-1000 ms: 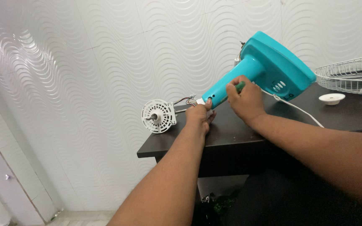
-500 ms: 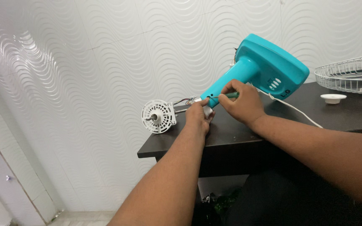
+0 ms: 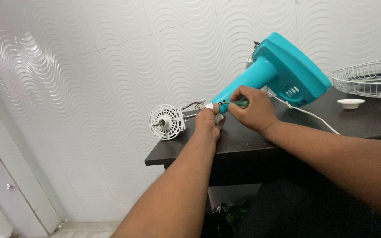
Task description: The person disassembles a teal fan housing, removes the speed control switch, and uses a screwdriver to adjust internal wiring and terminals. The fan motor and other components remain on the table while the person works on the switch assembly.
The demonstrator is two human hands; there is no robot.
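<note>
— Setting?

— Dark brown wooden tabletop (image 3: 367, 123) against white wall tiles embossed with wavy ridges (image 3: 89, 66). Pale floor (image 3: 80, 229) below at the left corner. Resting at the far right: a white wire fan guard (image 3: 369, 79) and, just beside it, a small round white plastic cap (image 3: 350, 103). Trailing across the top: a white power cord (image 3: 309, 115).

— And the piece in hand?

— Turquoise plastic fan stand with a wide base and tapering neck (image 3: 287, 75), tipped on its side over the table's left half, neck slanting down to the left. At the neck's end, past the table edge: a white round vented motor housing (image 3: 167, 122), joined by thin coloured wires (image 3: 195, 105).

— Hands?

— Left hand (image 3: 208, 123) closed around the neck's lower tip. Right hand (image 3: 252, 110) curled tight on a green-handled screwdriver (image 3: 239, 104), pressed to the neck.
</note>
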